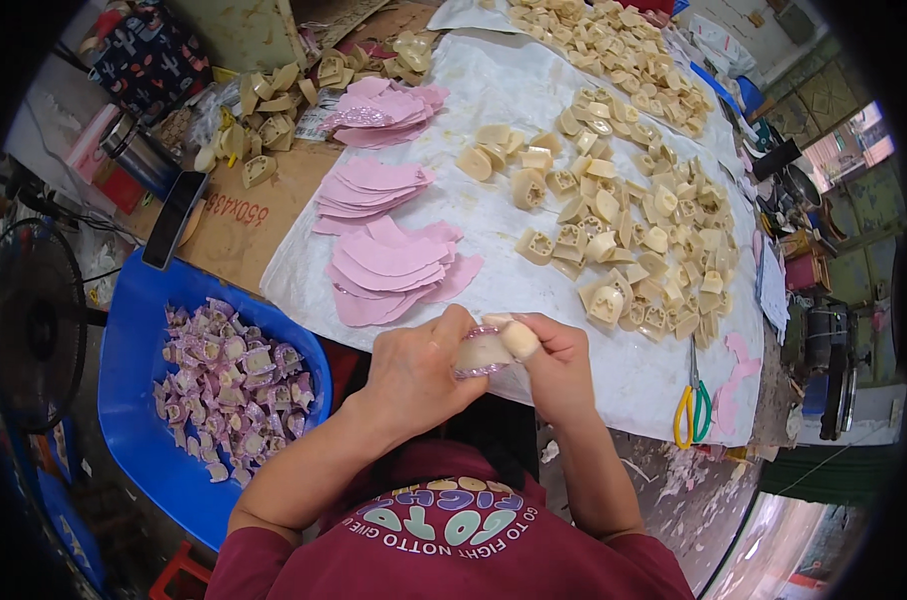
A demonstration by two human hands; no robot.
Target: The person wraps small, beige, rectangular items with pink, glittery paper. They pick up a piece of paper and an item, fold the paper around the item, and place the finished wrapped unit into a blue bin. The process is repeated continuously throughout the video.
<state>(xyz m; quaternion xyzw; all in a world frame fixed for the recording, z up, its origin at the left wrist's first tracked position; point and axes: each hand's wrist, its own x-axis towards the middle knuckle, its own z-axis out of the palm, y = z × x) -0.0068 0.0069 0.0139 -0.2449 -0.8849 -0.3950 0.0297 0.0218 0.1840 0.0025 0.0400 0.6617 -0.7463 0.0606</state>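
Both my hands meet at the near edge of a white sheet (534,120) on the table. My left hand (414,370) and my right hand (554,365) together grip one cream plastic heel block (486,350) with a strip of pink glitter covering (471,371) pressed around its underside. A taped fingertip of my right hand rests on top of the block. Just beyond my hands lie three stacks of pink cut-out pieces (394,265). Several bare cream heel blocks (634,215) are scattered over the right part of the sheet.
A blue tub (139,330) at my left holds several blocks wrapped in pink glitter (234,385). Yellow-handled scissors (692,400) lie at the sheet's near right corner. Cardboard (244,225), a dark phone (174,220) and a metal cup (139,150) sit far left. A fan (29,320) stands at left.
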